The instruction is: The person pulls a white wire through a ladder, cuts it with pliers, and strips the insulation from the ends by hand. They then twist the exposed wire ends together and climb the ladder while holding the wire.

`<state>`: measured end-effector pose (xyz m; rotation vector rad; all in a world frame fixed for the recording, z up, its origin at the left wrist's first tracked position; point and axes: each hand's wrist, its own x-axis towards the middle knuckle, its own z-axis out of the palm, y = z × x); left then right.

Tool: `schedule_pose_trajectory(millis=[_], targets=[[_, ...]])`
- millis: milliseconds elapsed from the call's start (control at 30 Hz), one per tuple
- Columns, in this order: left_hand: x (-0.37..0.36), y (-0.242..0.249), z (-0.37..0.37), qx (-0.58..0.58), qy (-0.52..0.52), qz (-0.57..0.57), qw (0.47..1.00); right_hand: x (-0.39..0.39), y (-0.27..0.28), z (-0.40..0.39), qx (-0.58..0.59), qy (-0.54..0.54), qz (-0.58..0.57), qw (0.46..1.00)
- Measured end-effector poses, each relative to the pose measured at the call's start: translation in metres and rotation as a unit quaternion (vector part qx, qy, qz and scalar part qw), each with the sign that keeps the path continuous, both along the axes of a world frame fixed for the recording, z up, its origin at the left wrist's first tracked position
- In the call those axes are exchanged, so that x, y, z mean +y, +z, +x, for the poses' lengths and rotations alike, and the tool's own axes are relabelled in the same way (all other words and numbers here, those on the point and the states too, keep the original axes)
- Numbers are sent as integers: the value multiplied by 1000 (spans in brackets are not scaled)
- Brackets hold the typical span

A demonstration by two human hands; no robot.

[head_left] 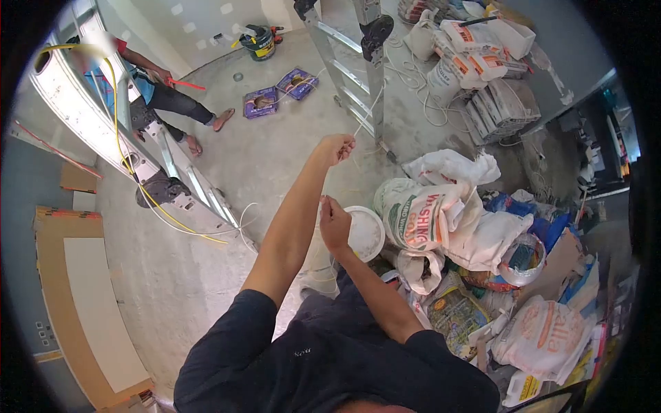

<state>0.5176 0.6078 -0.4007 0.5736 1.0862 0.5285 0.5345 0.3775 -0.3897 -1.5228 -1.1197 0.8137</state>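
My left hand (pixel 336 149) is stretched out ahead, its fingers pinched on a thin white cable (pixel 361 125) that runs up toward the stepladder (pixel 354 76). Nearer my body, my right hand (pixel 334 224) is closed with the thumb against the fingers. Whatever it may hold is too thin or hidden to make out. Just right of that hand stands a white bucket (pixel 365 234) on the concrete floor. Two purple cable boxes (pixel 260 102) with round openings lie farther off, with cable coming from them.
Stuffed sacks (pixel 420 217) and mixed rubbish crowd my right side. More bags and stacked blocks (pixel 501 110) stand behind. A second ladder (pixel 162 158), draped with a yellow cable (pixel 124 155), rises at left beside another person (pixel 172 96). A black tub (pixel 259 45) sits by the wall.
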Motion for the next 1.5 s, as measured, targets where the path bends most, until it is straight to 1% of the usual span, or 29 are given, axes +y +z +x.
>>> schedule_pose_trajectory(millis=[67, 167, 233, 367, 433, 467, 533, 633, 867, 1033, 1133, 1267, 1333, 1367, 1433, 1500], targets=[[8, -2, 3, 13, 16, -10, 1000, 2, 1, -3, -5, 0, 2, 1000], [17, -18, 3, -7, -1, -18, 1000, 7, -4, -4, 5, -7, 12, 1000], [19, -26, 2, 1, 20, -7, 1000, 8, -11, -5, 25, 2, 5, 1000], [20, -23, -6, 14, 44, 1, 999, 15, -8, -6, -4, 20, -8, 1000], [19, -18, -7, 47, 69, 22, 996, 18, -10, -6, -24, 43, -19, 999], [18, -16, -8, 48, 69, 21, 996, 19, -11, -7, -23, 43, -20, 999], [18, -9, -10, 46, 66, 22, 996, 22, -10, -10, -19, 30, 18, 999], [24, -19, -12, 47, 72, 21, 996, 23, -8, -10, -26, 38, -13, 999], [22, -14, -13, 59, 83, 38, 994, 25, -12, -11, -25, 39, -9, 999], [24, -17, -13, 73, 98, 22, 992, 25, -14, -9, -49, 42, 0, 998], [25, -14, -14, 73, 78, 22, 994, 25, -14, -8, -50, 45, -14, 998], [27, -21, -18, 59, 80, 29, 995, 25, -9, -8, -31, 45, -9, 998], [30, -22, -17, 59, 80, 24, 995, 27, -7, -7, -10, 61, -45, 997], [31, -21, -17, 58, 78, 26, 995, 27, -9, -7, -10, 60, -44, 997], [30, -21, -18, 70, 86, 26, 993, 28, -12, -11, -18, 33, 19, 999], [32, -22, -20, 65, 86, 24, 994, 30, -10, -10, -25, 40, 10, 999]])
